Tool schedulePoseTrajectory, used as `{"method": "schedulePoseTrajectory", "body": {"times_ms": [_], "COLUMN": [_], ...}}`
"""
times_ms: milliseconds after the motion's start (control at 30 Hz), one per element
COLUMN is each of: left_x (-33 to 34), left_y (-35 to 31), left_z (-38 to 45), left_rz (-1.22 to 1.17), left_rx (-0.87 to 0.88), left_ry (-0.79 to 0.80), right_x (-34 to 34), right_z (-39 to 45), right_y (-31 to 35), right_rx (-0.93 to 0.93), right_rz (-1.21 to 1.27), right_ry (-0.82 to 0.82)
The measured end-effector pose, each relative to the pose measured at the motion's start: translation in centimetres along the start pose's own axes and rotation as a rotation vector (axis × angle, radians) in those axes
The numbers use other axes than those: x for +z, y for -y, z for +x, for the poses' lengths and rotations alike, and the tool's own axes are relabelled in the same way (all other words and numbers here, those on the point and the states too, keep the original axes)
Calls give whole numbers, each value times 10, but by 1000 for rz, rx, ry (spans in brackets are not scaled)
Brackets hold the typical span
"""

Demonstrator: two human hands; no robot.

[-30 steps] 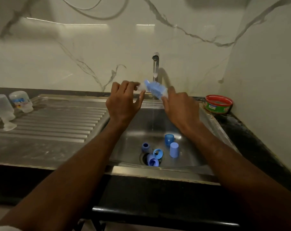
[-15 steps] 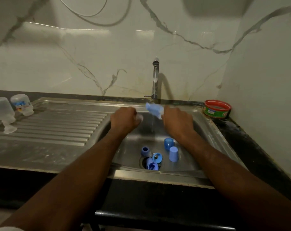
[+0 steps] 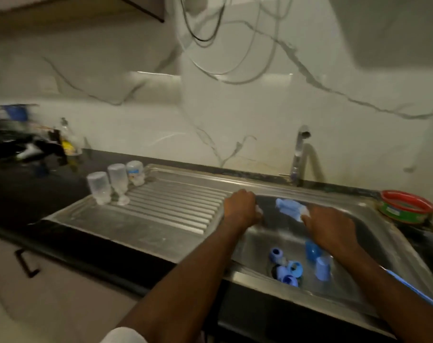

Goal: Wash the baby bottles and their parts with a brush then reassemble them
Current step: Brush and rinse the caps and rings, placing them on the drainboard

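Note:
Over the steel sink basin (image 3: 257, 246), my right hand (image 3: 330, 227) grips a blue bottle brush (image 3: 291, 208), its head pointing left. My left hand (image 3: 241, 206) is curled round a small pale part (image 3: 259, 208), most of it hidden in the fist. Several blue caps and rings (image 3: 288, 271) lie around the drain, with a blue cup-shaped cap (image 3: 321, 268) and another blue piece (image 3: 312, 251) beside them. Three clear bottles (image 3: 116, 181) stand upside down at the far left of the ribbed drainboard (image 3: 170, 209).
The tap (image 3: 298, 157) rises behind the basin. A red-rimmed green tub (image 3: 406, 206) sits on the counter at the right. A blurred dish rack with dark items (image 3: 24, 144) fills the far left counter. A cupboard handle (image 3: 24, 263) shows below the counter edge.
Both hands dropped from tap height into the basin. The view swung left and now takes in the drainboard, the third bottle and the rack.

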State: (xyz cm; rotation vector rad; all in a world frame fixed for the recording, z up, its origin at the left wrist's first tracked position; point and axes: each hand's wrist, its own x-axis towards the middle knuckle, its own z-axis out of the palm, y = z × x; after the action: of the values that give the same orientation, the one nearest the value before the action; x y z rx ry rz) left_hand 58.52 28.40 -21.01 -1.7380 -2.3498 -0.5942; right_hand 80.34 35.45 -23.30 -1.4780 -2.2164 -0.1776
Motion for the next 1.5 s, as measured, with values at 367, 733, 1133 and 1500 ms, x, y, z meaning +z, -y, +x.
{"method": "schedulePoseTrajectory", "body": {"times_ms": [367,733,1133,1500], "left_x": [-126,-119,-102,-100], "left_y": [224,309,318,242], "left_z": [9,29,31,42], "left_rz": [362,536,589,456], "left_rx": [-270,-305,-218,-144], "left_ry": [21,46,115,21], "right_x": [-8,41,67,40], "right_z": [50,73,65,66], "right_y": [224,379,392,301], "right_rx": [-300,-279,-278,-208], "right_rz": [275,286,229,266], "right_ry": [304,268,195,163]}}
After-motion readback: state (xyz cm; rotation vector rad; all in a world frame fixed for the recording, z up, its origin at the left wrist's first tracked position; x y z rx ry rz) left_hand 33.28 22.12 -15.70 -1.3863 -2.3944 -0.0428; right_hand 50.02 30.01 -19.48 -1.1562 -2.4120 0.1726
